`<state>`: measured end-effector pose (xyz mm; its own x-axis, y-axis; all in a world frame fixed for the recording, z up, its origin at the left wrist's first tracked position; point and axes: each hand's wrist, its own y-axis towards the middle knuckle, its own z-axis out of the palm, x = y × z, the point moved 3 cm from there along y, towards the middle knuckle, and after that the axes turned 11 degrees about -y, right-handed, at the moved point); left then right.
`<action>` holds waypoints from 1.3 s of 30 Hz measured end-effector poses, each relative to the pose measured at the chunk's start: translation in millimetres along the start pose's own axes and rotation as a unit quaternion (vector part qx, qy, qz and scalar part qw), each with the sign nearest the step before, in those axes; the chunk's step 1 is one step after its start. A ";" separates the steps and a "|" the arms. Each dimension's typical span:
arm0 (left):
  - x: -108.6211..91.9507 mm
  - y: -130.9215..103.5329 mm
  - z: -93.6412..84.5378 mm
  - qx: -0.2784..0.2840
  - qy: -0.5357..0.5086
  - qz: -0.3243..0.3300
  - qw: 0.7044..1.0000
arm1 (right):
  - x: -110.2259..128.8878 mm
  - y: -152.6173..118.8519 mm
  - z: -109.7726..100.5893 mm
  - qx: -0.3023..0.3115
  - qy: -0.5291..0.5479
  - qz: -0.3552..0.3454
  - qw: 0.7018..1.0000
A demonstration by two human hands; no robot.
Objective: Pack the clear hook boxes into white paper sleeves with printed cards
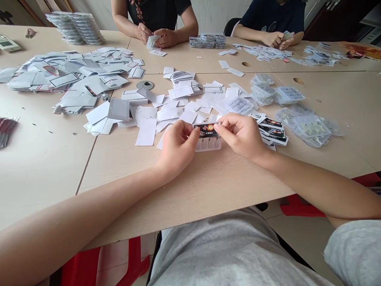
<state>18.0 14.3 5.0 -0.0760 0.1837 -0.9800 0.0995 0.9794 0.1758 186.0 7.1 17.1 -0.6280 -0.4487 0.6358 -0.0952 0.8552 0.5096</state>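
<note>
Between my two hands, just above the near part of the table, is a small clear plastic box of fish hooks (208, 144). A black printed label card (206, 130) with an orange burst covers its upper half. My left hand (178, 145) pinches the box's left end between thumb and fingers. At the upper right corner, my right hand (239, 135) grips the card and box with thumb and forefinger. Several black-and-white label cards (272, 131) lie fanned just beyond my right wrist. Past my hands, loose white cards (175, 107) are spread over the table.
Clear hook boxes (311, 129) are heaped at the right. A large pile of white cards (80, 71) covers the far left, near a tape roll (145, 85). Stacked boxes (76, 28) stand behind. Two people (154, 20) across the table hold small packs.
</note>
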 end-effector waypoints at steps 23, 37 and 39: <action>1.4 1.2 0.5 -0.001 0.005 -0.003 1.000 | -0.5 -0.1 -0.7 -0.002 -0.008 0.004 1.000; -0.2 0.9 1.0 -0.007 0.022 -0.002 1.000 | 3.4 1.1 -1.6 -0.029 -0.018 -0.023 0.999; -0.9 1.2 1.1 -0.006 0.005 0.001 1.000 | 3.1 1.9 -2.4 -0.031 0.008 -0.017 0.999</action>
<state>19.4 15.2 6.0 -0.0864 0.1865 -0.9787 0.0881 0.9799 0.1789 185.8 6.7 21.5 -0.6134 -0.4808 0.6265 -0.0677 0.8224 0.5648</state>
